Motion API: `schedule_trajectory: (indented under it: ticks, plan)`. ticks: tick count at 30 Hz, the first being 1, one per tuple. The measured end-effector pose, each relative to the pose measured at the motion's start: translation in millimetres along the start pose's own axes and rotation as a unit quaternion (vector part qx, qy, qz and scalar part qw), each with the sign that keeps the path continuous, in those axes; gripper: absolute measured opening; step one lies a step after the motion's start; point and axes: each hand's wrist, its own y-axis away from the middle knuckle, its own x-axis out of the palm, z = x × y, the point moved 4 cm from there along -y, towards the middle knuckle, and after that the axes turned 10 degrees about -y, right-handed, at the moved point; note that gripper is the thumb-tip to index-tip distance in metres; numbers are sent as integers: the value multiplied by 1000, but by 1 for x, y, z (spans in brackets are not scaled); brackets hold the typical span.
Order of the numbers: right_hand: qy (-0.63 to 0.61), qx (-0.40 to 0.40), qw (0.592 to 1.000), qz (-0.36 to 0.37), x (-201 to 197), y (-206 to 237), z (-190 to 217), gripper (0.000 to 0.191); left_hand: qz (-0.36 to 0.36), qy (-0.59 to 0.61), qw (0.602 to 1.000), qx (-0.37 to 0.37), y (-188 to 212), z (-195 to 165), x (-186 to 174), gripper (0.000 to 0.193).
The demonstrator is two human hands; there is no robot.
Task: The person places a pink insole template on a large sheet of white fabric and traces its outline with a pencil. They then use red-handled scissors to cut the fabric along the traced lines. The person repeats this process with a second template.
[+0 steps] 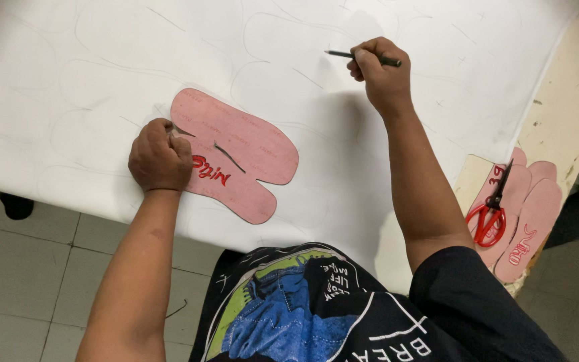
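I see my left hand point(160, 155) pressing with closed fingers on the near-left end of the pink template point(232, 153), whose long axis runs left to right. My right hand point(380, 70), far right of the template, pinches a pencil point(363, 57). White sheet point(68, 80) lies open on every side of the template

A white sheet point(68, 87) marked with traced outlines covers the surface point(571, 107). On it lies a pink template point(242, 151); more pink templates point(527, 214) under red scissors point(489, 214) lie at its right edge.
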Motion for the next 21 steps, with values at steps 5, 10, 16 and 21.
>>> schedule_trajectory:
  ticks: [5,10,16,21]
  plan:
    - [86,-41,995,-32,0,9,12,15,-4,7,1000,-4,-2,0,-1,23]
    - [13,38,999,28,17,50,9,14,-8,15,1000,2,0,-1,-1,23]
    - [16,42,999,20,31,83,11,15,-10,20,1000,2,-1,0,-1,23]
    - [51,36,998,-19,30,91,15,15,-7,20,1000,6,-2,1,-1,22]
